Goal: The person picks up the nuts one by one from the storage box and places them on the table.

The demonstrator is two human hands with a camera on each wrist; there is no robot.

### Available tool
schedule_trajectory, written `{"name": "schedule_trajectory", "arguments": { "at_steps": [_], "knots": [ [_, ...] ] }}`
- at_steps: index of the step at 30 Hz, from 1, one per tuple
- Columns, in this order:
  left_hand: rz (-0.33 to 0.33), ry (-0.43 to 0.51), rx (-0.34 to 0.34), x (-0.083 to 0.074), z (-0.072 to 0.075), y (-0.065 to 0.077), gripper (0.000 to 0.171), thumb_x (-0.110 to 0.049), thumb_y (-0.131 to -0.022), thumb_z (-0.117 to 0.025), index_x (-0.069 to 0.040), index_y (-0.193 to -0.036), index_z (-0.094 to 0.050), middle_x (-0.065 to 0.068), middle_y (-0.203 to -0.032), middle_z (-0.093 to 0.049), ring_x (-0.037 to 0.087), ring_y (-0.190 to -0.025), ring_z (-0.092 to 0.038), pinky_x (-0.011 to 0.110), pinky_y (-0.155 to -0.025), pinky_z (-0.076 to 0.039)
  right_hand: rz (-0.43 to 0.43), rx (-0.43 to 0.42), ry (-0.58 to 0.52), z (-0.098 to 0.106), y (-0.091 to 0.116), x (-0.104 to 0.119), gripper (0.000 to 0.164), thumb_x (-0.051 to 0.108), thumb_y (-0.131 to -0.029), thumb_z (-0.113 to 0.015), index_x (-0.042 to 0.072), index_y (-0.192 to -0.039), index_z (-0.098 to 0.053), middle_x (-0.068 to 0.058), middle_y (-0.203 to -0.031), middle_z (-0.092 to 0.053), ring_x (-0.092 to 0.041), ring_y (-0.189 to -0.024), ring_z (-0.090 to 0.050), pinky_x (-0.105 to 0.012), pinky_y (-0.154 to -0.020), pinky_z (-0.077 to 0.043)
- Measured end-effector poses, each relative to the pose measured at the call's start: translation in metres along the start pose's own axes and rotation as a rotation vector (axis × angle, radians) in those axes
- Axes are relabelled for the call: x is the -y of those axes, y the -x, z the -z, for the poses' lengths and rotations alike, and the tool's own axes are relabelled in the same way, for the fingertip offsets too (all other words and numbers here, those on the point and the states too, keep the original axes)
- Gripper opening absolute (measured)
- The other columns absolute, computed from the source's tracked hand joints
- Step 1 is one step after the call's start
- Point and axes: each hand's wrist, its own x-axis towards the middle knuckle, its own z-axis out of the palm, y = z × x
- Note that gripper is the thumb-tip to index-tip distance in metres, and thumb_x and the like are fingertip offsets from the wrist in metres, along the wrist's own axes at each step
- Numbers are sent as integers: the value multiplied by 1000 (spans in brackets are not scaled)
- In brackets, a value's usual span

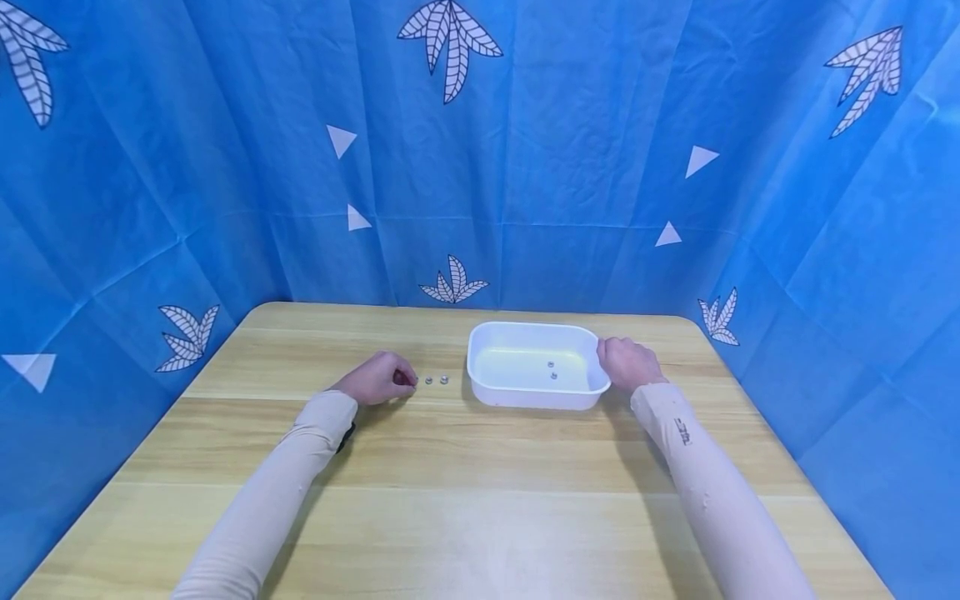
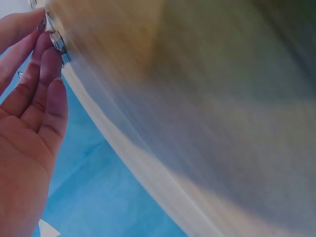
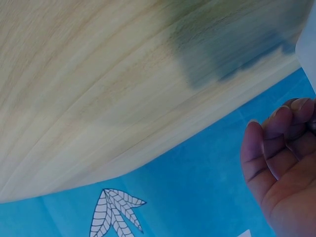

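Note:
My left hand (image 1: 382, 377) is low over the table, left of the tray, pinching a small metal nut (image 2: 41, 24) between thumb and fingertip. Just beyond its fingers lie two more silvery hex nuts, a nearer nut (image 1: 429, 380) and a farther nut (image 1: 444, 379). A white rectangular tray (image 1: 532, 398) with rounded corners stands right of them. Inside it are two small nuts, one (image 1: 551, 364) behind the other (image 1: 553, 376). My right hand (image 1: 630, 362) grips the tray's right end, its fingers curled at the rim; the right wrist view shows those fingers (image 3: 276, 123) only partly.
The wood-grain table (image 1: 450, 517) has rounded far corners. Blue curtains (image 1: 570, 150) with white leaf and triangle prints hang behind it and along both sides. Both forearms, in pale sleeves (image 1: 277, 483), reach in from the near edge.

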Motion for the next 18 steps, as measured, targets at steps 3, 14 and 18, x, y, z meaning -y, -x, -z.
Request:
{"name": "schedule_trajectory", "arguments": {
  "at_steps": [3,14,18],
  "knots": [
    [-4,10,-3,1,0,0,8,-8,-90,-75,-6,-98,-79,5,-94,-77,11,-82,-65,27,-77,-57,4,-2,6,0,0,0,52,30,-109,-25,0,-99,-66,-20,-88,-70,-36,-80,-68,-61,-80,-59],
    [59,105,-109,-11,17,3,17,-15,-92,-74,-5,-107,-77,4,-98,-74,18,-89,-65,31,-79,-57,6,-1,3,0,1,2,54,31,-109,-24,-1,-100,-67,-21,-87,-70,-38,-82,-68,-61,-81,-59],
    [20,140,-173,-24,30,1,18,-16,-94,-74,-3,-107,-77,5,-98,-74,19,-90,-64,30,-80,-55,9,-13,10,0,1,2,53,30,-109,-25,-1,-99,-66,-22,-88,-70,-41,-83,-69,-61,-80,-59]
  ]
}}
